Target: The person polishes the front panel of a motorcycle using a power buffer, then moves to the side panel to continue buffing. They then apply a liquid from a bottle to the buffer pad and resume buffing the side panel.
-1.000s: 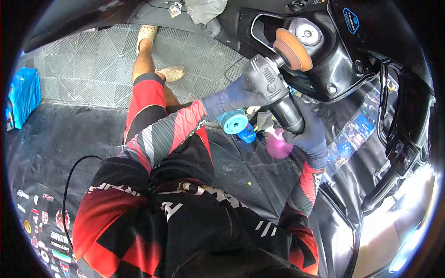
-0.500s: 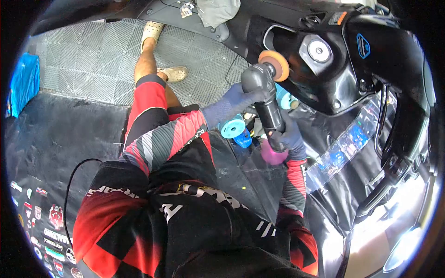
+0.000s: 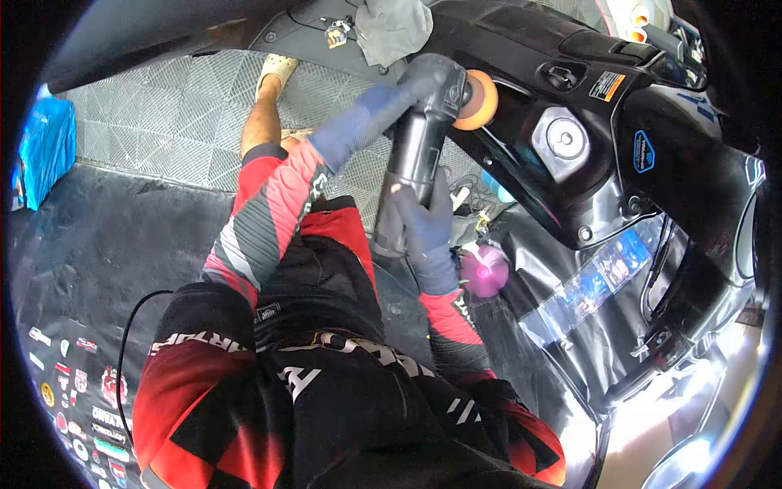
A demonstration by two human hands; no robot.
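A black power polisher (image 3: 417,155) with an orange foam pad (image 3: 485,99) is held in both hands, its body slanting down toward me. My left hand (image 3: 395,102), in a dark blue glove, wraps over the polisher's head. My right hand (image 3: 429,232), gloved with bare fingertips showing, grips the lower body from the right. The pad's face meets the edge of a glossy black motorcycle panel (image 3: 513,151), left of the silver fuel cap (image 3: 566,138).
A grey cloth (image 3: 393,31) and a small bunch of items (image 3: 338,33) lie on the motorcycle's dark surface. Below the panel sits a purple round object (image 3: 485,270), near a clear strip with blue print (image 3: 599,277). A black cable (image 3: 122,359) runs along the left.
The polisher has moved left and up along the panel, away from me, with both hands on it. My view has shifted, so the motorcycle appears lower.
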